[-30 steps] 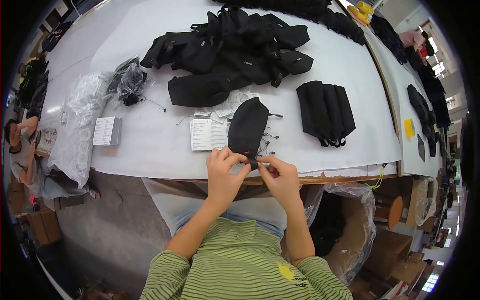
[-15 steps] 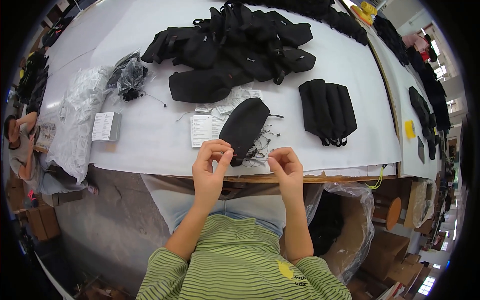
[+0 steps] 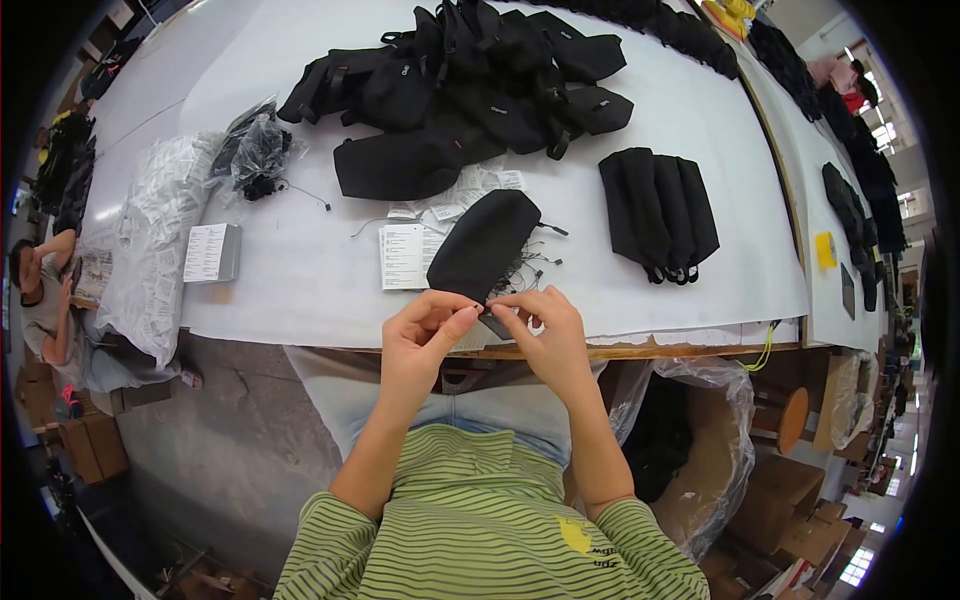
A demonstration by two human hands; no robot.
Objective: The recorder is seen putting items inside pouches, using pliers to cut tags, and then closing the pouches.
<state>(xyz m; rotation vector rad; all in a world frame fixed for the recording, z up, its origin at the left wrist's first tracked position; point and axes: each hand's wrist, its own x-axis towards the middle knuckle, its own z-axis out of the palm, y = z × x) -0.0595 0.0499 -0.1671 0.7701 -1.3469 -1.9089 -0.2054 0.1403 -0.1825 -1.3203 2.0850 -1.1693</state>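
Close in front of me a black zip pouch (image 3: 485, 235) lies slanted on the table, a dark pull sticking out at its right. My left hand (image 3: 428, 335) is pinched at the pouch's lower end. Almost touching it, my right hand (image 3: 548, 338) pinches from the other side, fingertips closed. What sits between the fingertips is too small to make out. A pale card-like piece (image 3: 473, 340) shows beneath the hands. Thin black tag strings (image 3: 533, 268) lie in a tangle right of the pouch. White printed tags (image 3: 402, 258) are stacked to its left.
A heap of black pouches (image 3: 480, 105) covers the table's far middle. Several pouches (image 3: 660, 215) stand grouped at right. At left lie a small tag stack (image 3: 212, 253), a bagged bundle of strings (image 3: 258, 150) and a large plastic bag of labels (image 3: 160, 235). A lined carton (image 3: 700, 460) stands below right.
My right hand has moved left and met my left hand at the pouch's lower end. The pouch has shifted slightly left and away from me.
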